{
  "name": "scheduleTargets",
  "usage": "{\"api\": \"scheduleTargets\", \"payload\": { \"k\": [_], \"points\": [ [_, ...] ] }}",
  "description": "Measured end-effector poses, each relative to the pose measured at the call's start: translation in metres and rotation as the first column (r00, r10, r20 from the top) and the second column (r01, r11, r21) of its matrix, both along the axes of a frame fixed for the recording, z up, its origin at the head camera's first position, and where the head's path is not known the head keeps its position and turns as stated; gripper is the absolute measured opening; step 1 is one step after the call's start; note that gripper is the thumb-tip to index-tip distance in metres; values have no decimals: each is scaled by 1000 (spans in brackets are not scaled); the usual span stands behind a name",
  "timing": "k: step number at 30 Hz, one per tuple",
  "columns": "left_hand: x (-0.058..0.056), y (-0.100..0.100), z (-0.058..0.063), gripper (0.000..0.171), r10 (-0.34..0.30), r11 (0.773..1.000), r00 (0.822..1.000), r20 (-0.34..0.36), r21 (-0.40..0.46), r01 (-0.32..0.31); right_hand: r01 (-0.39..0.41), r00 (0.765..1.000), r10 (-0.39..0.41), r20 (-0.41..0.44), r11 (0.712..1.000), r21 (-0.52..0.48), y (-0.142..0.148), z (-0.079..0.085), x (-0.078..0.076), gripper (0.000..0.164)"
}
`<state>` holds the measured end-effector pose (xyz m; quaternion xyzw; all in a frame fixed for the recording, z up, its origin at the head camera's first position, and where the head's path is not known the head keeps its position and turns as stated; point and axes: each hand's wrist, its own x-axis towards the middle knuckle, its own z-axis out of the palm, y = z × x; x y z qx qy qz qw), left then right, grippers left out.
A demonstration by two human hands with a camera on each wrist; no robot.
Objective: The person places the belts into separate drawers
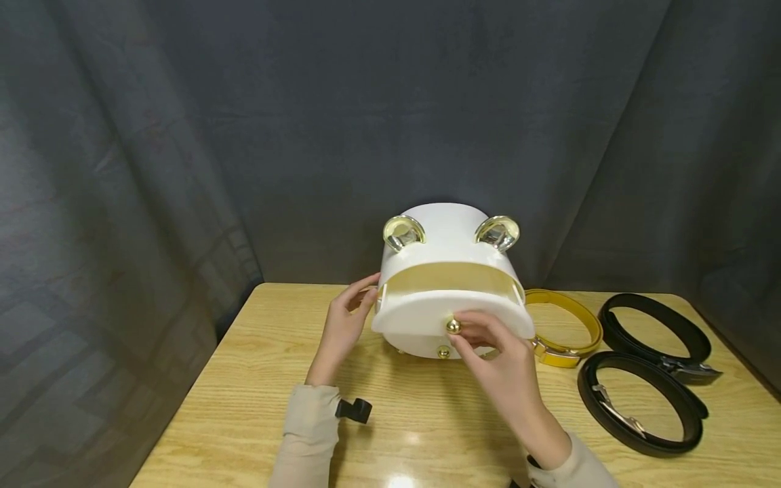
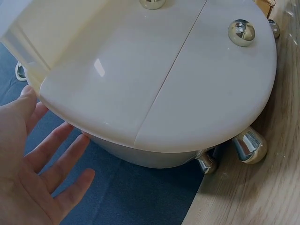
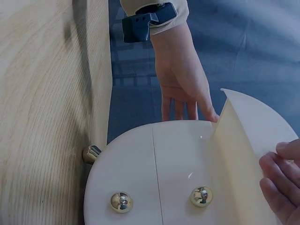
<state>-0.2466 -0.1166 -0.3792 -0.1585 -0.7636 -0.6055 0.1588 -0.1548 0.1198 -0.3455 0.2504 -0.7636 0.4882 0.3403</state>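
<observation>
Right hand (image 1: 505,360) pinches gold knob (image 1: 453,327); left hand (image 1: 346,320), unclenched, touches white box (image 1: 449,234) ahead; likely opening it (steady pull wanted next).

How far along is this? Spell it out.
Done: the upper compartment of the white eared storage box looks open, its inside showing. In hand: the left hand is at the box's side; the right hand is close to the upper gold knob. Remaining, perhaps: putting away the yellow belt and two black belts, which lie coiled on the table.
</observation>
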Motion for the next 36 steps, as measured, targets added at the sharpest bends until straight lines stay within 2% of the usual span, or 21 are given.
{"api": "scheduleTargets", "payload": {
  "k": [8,14,21,30,36],
  "points": [
    [0,1,0,34,3,1000,1000,5,6,-3,4,1000,-4,-9,1000,6,1,-1,6,38],
    [0,1,2,34,-9,1000,1000,13,11,9,5,999,-5,-46,1000,13,1,-2,10,41],
    [19,4,26,34,-29,1000,999,21,-5,29,-11,997,12,-77,1000,15,1,-4,16,44],
    [20,5,28,34,-22,1000,1000,21,-11,22,-18,988,21,-153,1000,20,-2,3,27,44],
    [20,5,28,33,-15,1000,1000,10,-21,15,-24,986,29,-166,999,29,1,-2,29,38]
  ]
}}
